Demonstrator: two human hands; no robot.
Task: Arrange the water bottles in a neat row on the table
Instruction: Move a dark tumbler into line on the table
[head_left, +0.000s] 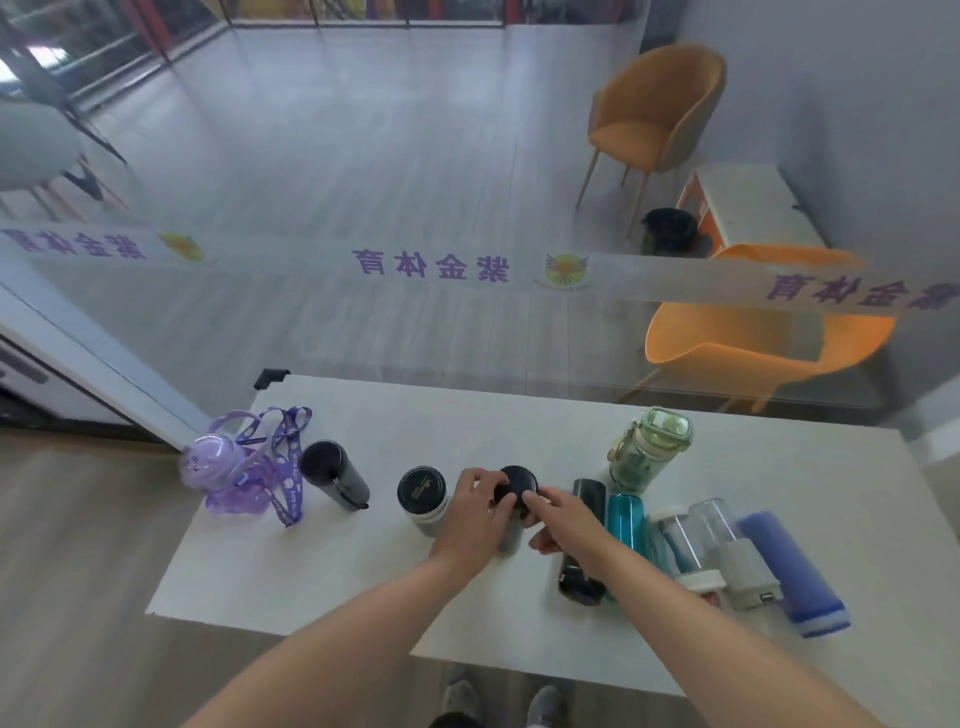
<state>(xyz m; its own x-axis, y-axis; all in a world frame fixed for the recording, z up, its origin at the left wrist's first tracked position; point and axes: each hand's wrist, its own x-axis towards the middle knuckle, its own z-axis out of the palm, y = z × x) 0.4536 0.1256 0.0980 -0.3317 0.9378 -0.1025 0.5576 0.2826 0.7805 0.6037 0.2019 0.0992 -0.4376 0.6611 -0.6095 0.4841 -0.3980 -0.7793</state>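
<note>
Both my hands hold an upright bottle with a black lid at the middle of the white table. My left hand grips its left side, my right hand its right side. Left of it stand a grey bottle with a black lid, a dark tumbler and a purple bottle with a strap. To the right a green bottle stands upright. A black bottle, a teal bottle, two clear bottles and a blue bottle lie on their sides.
A glass wall with purple lettering rises just behind the table's far edge. Beyond it are two orange chairs. The table's near edge runs above my shoes. Bare tabletop lies in front of the row at the near left.
</note>
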